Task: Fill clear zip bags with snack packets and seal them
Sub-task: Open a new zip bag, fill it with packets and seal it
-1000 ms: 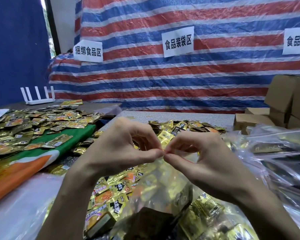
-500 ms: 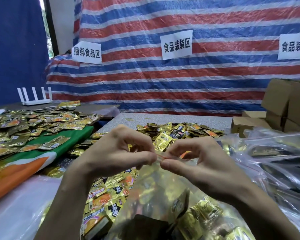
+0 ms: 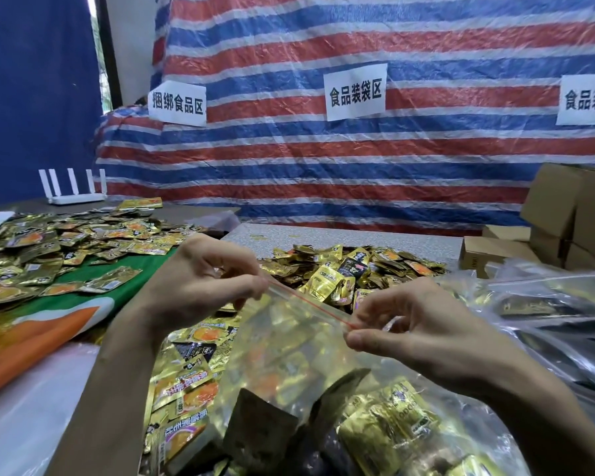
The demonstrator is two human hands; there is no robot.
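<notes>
The rightmost paper sign is cut by the right edge; the zip bag runs off the bottom edge.

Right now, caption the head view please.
The left hand and right hand pinch the red zip strip of a clear bag holding gold snack packets.

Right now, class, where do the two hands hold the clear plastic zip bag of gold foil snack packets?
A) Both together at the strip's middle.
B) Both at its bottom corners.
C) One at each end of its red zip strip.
C: the left hand pinches one end of the red zip strip on the clear plastic zip bag, the right hand the other end, well apart.
</notes>
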